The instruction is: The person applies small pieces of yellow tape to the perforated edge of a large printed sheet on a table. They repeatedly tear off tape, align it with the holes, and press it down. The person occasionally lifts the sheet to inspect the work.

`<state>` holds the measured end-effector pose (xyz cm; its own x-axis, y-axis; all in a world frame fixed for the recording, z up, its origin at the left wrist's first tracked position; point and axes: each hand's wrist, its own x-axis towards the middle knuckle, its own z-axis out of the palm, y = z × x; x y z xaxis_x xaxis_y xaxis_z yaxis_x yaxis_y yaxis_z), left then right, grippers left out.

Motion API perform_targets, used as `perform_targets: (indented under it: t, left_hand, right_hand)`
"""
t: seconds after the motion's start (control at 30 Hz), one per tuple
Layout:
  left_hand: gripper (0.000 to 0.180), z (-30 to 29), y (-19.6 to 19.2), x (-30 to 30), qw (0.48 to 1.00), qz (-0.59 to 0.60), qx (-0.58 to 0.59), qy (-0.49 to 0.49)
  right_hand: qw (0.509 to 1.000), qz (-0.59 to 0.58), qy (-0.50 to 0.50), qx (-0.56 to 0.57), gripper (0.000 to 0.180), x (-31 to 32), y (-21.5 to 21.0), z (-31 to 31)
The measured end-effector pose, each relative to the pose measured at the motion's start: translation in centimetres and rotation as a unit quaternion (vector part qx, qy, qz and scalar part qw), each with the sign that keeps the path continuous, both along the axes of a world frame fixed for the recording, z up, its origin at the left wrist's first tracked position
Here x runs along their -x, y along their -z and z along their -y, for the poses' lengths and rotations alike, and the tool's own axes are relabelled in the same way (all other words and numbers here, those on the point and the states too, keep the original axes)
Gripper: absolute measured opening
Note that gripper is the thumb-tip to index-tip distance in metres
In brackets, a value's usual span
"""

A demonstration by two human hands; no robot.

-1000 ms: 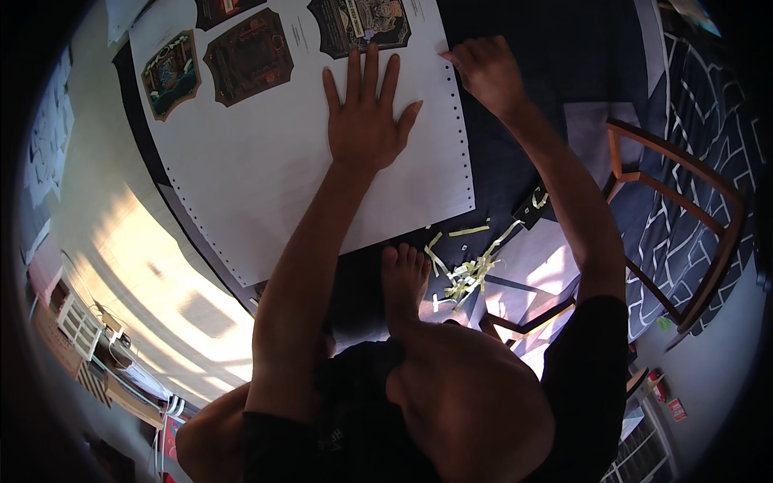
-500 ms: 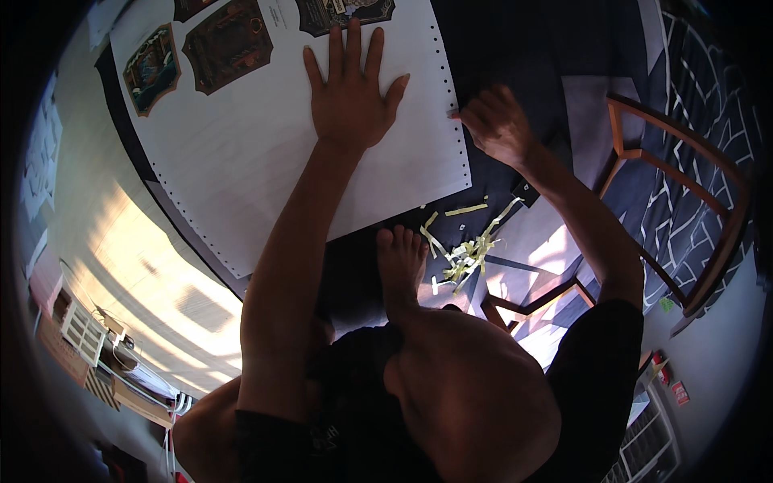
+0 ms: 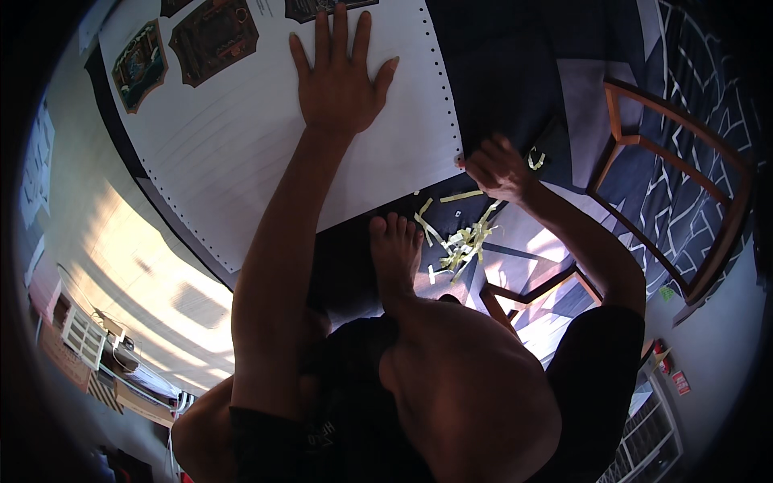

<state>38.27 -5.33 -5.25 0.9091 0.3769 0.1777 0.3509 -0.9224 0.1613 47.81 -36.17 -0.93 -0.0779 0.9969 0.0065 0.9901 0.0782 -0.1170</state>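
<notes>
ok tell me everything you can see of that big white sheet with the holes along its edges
The large white paper sheet lies flat on a dark surface, faintly ruled, with rows of small punched holes along its edges. Dark, irregularly shaped printed pictures sit near its far end. The left hand presses flat on it, fingers spread; the right hand pinches its right edge near the lower corner.

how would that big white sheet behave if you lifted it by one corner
The big white sheet looks thin and wide, so it would likely sag and flop. The left hand presses flat on it, hinting it slides easily. The perforated edge by the right hand probably tears readily.
</notes>
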Motion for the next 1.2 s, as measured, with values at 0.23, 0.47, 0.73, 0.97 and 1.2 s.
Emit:
perform_targets:
  t: [0.23, 0.47, 0.73, 0.97, 1.2]
  left_hand:
    - [0.071, 0.0, -0.1, 0.0, 1.000, -0.022, 0.009, -0.011]
    - [0.072, -0.1, -0.5, -0.1, 0.999, -0.037, 0.029, -0.016]
    - [0.071, -0.1, -0.3, -0.1, 0.999, -0.011, 0.044, -0.017]
    - [0.069, -0.1, -0.3, 0.0, 0.999, 0.001, 0.034, -0.018]
    - [0.069, 0.0, 0.0, 0.0, 1.000, -0.007, 0.018, -0.016]
  right_hand:
    - [0.998, -0.052, 0.041, -0.018, 0.014, -0.5, -0.7, 0.1]
    - [0.984, 0.013, 0.091, -0.151, 0.010, -10.3, 0.4, -14.1]
    - [0.984, 0.066, 0.071, -0.148, 0.008, -13.5, 2.8, -18.6]
    - [0.995, 0.000, -0.016, -0.095, 0.016, -10.7, 1.3, -13.6]
    - [0.999, 0.009, -0.026, -0.021, 0.013, -6.9, 0.1, -8.0]
